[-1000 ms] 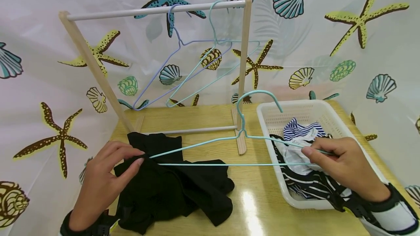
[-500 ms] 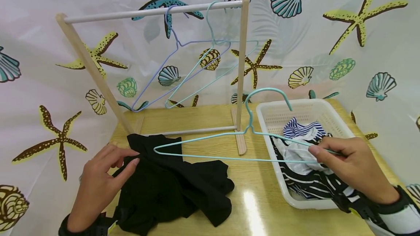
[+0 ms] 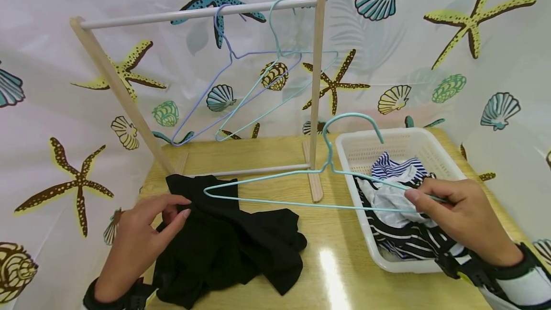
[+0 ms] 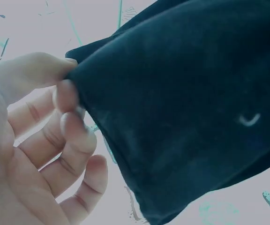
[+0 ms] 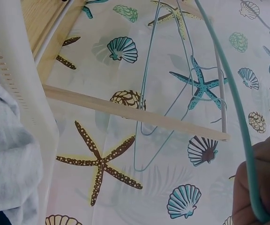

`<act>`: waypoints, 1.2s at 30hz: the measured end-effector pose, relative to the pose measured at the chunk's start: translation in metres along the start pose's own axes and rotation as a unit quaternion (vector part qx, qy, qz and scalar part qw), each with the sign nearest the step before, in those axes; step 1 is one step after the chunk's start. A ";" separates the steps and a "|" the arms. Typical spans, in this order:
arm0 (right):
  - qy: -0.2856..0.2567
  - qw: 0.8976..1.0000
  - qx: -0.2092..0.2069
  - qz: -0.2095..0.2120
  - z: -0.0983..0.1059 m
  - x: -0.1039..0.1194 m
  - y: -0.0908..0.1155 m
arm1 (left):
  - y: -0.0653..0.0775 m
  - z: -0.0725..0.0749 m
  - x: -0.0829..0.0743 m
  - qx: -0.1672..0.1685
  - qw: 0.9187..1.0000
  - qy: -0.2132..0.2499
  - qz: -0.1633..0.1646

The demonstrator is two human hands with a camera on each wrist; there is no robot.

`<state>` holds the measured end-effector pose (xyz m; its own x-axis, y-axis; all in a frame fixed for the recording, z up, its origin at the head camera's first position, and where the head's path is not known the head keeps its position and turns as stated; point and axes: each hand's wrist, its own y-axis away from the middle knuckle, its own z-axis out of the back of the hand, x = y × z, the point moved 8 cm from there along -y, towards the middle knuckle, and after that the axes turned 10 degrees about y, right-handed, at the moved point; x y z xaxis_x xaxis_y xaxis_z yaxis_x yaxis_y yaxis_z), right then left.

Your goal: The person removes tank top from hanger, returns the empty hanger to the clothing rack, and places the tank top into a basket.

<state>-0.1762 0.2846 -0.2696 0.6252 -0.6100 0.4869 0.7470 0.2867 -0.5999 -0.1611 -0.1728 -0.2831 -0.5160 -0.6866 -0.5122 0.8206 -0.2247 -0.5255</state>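
Observation:
In the head view my right hand (image 3: 460, 219) pinches the right end of a light teal clothes hanger (image 3: 275, 174). The hanger is level above the table, its hook upward, its bare left end overlapping the black garment (image 3: 232, 238). That garment lies crumpled at the left of the table. My left hand (image 3: 148, 236) is at its upper left edge. The left wrist view shows thumb and forefinger of the left hand (image 4: 46, 112) pinching a corner of the black cloth (image 4: 172, 103), other fingers loosely bent. In the right wrist view the hanger (image 5: 238, 108) passes before my fingers.
Behind stands a wooden rack (image 3: 317, 90) with a white rail (image 3: 172, 16), from which a purple hanger (image 3: 202, 94) and a teal hanger (image 3: 247, 97) hang bare. At right a white basket (image 3: 350, 145) holds striped and white clothes (image 3: 393, 200). A shell-patterned sheet backs the table.
The held hanger's left end, hidden at the black garment beside my left hand a second ago, has come out to the right and now shows whole. My left hand has moved only slightly.

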 end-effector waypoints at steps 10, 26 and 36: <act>-0.008 1.000 0.004 -0.008 -0.002 0.001 0.000 | 0.001 -0.010 0.000 0.035 0.999 0.000 -0.005; 0.003 1.000 0.008 -0.014 -0.005 0.005 0.001 | 0.008 -0.026 0.004 0.102 0.995 -0.005 -0.005; 0.018 0.999 0.024 -0.026 -0.007 0.007 0.001 | 0.017 -0.042 0.028 0.186 0.979 -0.022 0.083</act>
<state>-0.1726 0.2754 -0.2704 0.5778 -0.6504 0.4931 0.7884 0.2885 -0.5434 -0.1717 -0.1672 -0.3350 -0.3644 -0.7620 -0.5354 0.9288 -0.3391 -0.1496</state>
